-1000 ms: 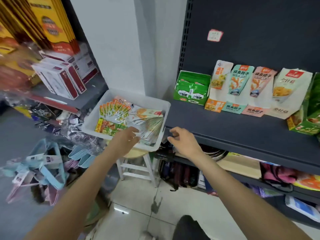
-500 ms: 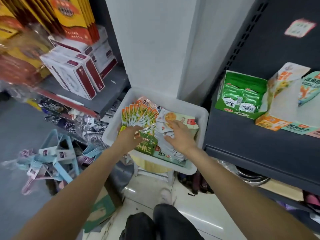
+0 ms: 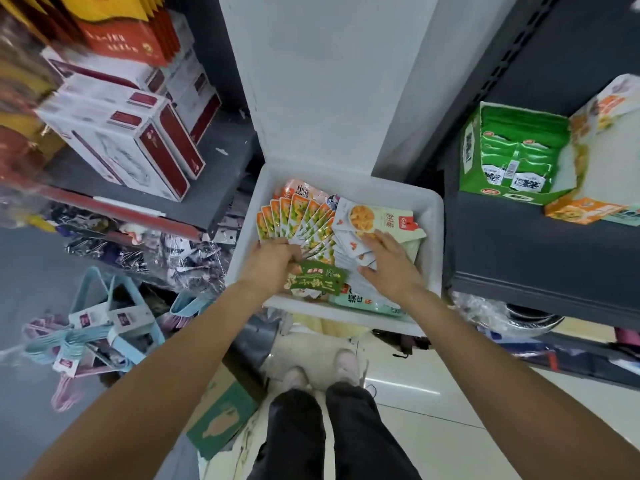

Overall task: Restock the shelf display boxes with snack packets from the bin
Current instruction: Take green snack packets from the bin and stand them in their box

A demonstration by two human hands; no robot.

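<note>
Both hands in bin [image 3: 434,237]; left hand [image 3: 273,261] gripping fanned packets [image 3: 301,220]; right hand [image 3: 388,268] flat on white stack [image 3: 349,242]; display box [image 3: 512,157] up-right, nearer right hand.

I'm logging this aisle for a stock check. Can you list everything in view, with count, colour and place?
bin: one, white, centre, on a stool
orange-green packets: a fanned row, count unclear, left half of bin
white packets: a stack, count unclear, right half of bin
dark green packet: one, near edge of bin
green display box: one, holding green packets, on the dark shelf at right
orange-white display box: one, right of the green box, partly cut off
white and red boxes: several, left shelf
clothes hangers: a bundle, blue and pink, lower left
left hand: grips the fanned packets
right hand: rests flat on the white packets
</note>
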